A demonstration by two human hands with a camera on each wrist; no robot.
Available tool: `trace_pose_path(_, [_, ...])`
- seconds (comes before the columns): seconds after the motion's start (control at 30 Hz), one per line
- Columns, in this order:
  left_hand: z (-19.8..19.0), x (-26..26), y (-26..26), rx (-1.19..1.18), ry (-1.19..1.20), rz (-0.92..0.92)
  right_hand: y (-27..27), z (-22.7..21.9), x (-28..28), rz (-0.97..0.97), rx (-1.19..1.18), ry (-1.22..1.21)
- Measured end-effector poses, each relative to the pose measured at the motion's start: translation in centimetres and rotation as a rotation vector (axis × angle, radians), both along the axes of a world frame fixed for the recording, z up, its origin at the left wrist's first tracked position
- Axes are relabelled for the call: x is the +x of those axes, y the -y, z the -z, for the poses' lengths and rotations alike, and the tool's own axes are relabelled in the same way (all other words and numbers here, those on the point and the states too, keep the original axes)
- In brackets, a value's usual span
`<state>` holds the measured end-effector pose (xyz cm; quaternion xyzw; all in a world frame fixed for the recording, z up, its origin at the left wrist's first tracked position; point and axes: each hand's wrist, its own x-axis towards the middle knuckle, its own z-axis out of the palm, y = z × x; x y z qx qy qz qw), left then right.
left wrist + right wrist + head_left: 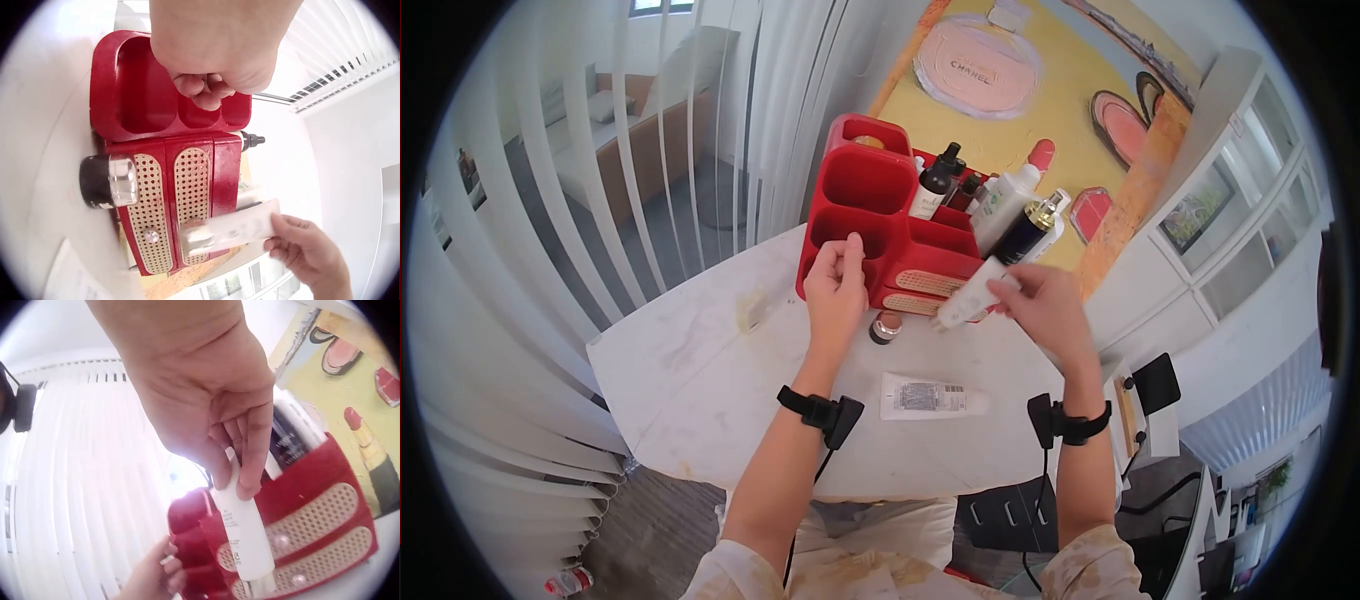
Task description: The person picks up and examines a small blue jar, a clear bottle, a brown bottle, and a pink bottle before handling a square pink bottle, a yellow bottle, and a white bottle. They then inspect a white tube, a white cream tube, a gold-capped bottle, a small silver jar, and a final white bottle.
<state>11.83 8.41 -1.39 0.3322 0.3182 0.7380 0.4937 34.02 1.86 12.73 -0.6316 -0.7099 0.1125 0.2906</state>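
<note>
Red organizer (pixel 883 243), its drawer fronts (pixel 928 282) patterned beige mesh.

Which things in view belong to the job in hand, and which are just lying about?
In the job:
- white tube in the right hand
- red organizer
- probably the loose tube and small jar, untouched on the table

Just about:
- bottle on the floor
- painting
- blinds

Bright, pale daylight fills the room; both wrist views are washed out and soft (a glare blooms beside the right hand (pixel 206 406)), their rounded edges bending into black.
</note>
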Motion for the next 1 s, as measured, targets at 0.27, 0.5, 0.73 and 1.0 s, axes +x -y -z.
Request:
trace_pose_path(0.27, [0.3, 0.1, -0.1, 0.023, -0.014, 0.007, -3.3, -5.9, -3.0, 0.022, 0.415, -0.137])
trace_pose_path(0.5, [0.2, 0.1, -0.1, 0.029, -0.063, 0.005, -9.2, -4.8, -3.4, 0.055, 0.522, 0.195])
trace_pose_path(0.73, [0.3, 0.1, 0.0, 0.045, -0.051, 0.013, -12.2, -5.6, -3.5, 0.054, 0.453, 0.29])
trace_pose_path(1.0, [0.2, 0.2, 0.0, 0.04, -0.061, 0.013, -13.7, -3.7, -3.5, -0.005, 0.308, 0.271])
